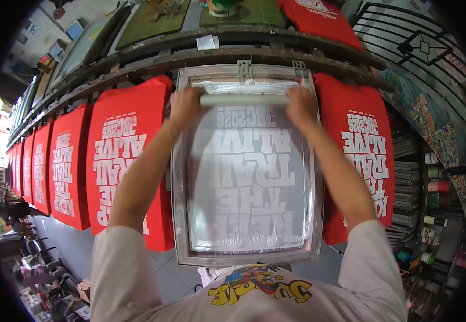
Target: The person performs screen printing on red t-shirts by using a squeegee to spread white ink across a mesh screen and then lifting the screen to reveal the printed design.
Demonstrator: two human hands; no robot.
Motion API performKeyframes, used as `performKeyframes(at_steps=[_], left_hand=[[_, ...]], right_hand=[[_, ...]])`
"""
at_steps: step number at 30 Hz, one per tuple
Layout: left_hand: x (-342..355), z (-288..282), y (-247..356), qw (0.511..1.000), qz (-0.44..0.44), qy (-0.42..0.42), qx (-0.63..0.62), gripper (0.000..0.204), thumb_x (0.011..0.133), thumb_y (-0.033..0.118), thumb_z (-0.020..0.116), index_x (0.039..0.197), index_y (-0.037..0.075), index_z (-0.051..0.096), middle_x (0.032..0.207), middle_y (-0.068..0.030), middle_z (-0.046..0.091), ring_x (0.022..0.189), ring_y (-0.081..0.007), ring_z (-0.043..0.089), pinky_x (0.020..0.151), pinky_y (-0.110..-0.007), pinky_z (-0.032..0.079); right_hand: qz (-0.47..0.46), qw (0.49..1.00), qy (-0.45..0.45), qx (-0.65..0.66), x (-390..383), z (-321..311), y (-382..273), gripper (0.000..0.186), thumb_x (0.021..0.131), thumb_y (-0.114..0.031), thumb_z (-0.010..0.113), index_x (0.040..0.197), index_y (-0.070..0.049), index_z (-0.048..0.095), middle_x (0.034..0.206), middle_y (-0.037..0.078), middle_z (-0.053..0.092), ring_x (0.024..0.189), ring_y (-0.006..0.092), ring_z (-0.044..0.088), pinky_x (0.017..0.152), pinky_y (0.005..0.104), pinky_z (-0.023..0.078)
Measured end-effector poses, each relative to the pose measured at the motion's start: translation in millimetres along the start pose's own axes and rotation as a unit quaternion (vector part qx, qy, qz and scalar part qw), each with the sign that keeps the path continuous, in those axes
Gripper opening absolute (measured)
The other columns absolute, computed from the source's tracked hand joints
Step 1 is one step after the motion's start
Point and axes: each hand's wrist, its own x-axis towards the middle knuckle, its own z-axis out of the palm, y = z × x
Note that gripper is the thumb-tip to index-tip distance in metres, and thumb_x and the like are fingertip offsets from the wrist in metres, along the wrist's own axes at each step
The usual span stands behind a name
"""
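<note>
A screen printing frame point(181, 214) with a metal border lies flat in front of me, its mesh point(243, 177) showing large block lettering under a film of white ink. Across the far end of the mesh runs a squeegee point(244, 100) with a long pale handle. My left hand point(188, 103) is closed round its left end, and my right hand point(301, 105) grips the right end. Both arms reach forward over the frame's sides. What lies beneath the screen is mostly hidden. Two metal hinge clamps point(244, 68) sit at the frame's far edge.
Red printed T-shirts point(131, 118) on boards line up to the left, with another red T-shirt point(353, 123) close on the right. Behind the frame run dark metal rails point(136, 64). Paint cans point(438, 185) stand on shelving at right. A black metal grille point(405, 32) rises at far right.
</note>
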Motion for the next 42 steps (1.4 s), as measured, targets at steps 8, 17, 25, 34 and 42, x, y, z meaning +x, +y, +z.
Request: performKeyframes(at_steps=[8,17,25,34,42], left_hand=[[72.9,-22.7,-12.8,0.997,-0.024,-0.068,0.000,0.058,0.065,0.056,0.088,0.098,0.009,0.080,0.090,-0.0170,0.076,0.089,-0.0366,0.073,0.084,-0.047,0.058],[-8.0,-20.4,13.6,0.999,0.008,-0.043,0.009,0.047,0.074,0.056,0.083,0.095,0.014,0.078,0.090,-0.0124,0.075,0.088,-0.0333,0.072,0.077,-0.045,0.058],[-367.1,-62.7,111.2,0.995,0.025,-0.061,-0.068,0.046,0.055,0.018,0.089,0.099,0.017,0.076,0.101,0.0010,0.077,0.087,-0.0216,0.071,0.069,-0.038,0.057],[-380.1,-95.3,133.6,0.990,-0.010,-0.080,-0.113,0.039,0.056,0.014,0.085,0.094,0.010,0.076,0.103,-0.0015,0.077,0.085,-0.0226,0.072,0.074,-0.035,0.060],[-435.7,-83.0,134.7,0.995,0.054,-0.025,-0.086,0.034,0.068,0.019,0.077,0.102,0.012,0.077,0.108,-0.0009,0.077,0.090,-0.0170,0.070,0.075,-0.032,0.054]], right_hand=[[-0.059,0.991,-0.117,0.007,84.4,-34.6,14.6,0.034,0.077,-0.026,0.084,0.107,-0.012,0.076,0.105,0.013,0.076,0.103,0.0301,0.070,0.096,0.0416,0.041],[-0.036,0.996,-0.058,0.053,-15.2,-26.7,-7.3,0.018,0.074,-0.003,0.068,0.091,-0.007,0.072,0.095,0.012,0.072,0.097,0.0319,0.067,0.090,0.0456,0.047],[0.000,0.985,-0.154,0.078,-347.9,-167.9,-100.4,0.016,0.077,0.000,0.065,0.091,-0.006,0.070,0.100,0.010,0.070,0.091,0.0304,0.063,0.080,0.0441,0.044],[-0.028,0.990,-0.106,0.094,-347.8,-196.4,-109.2,0.024,0.067,0.002,0.068,0.089,-0.009,0.069,0.090,0.003,0.067,0.085,0.0255,0.061,0.084,0.0430,0.041],[-0.034,0.993,-0.075,0.084,-405.3,-189.5,-122.7,0.013,0.080,-0.006,0.067,0.091,-0.010,0.072,0.094,0.003,0.072,0.085,0.0220,0.064,0.079,0.0399,0.043]])
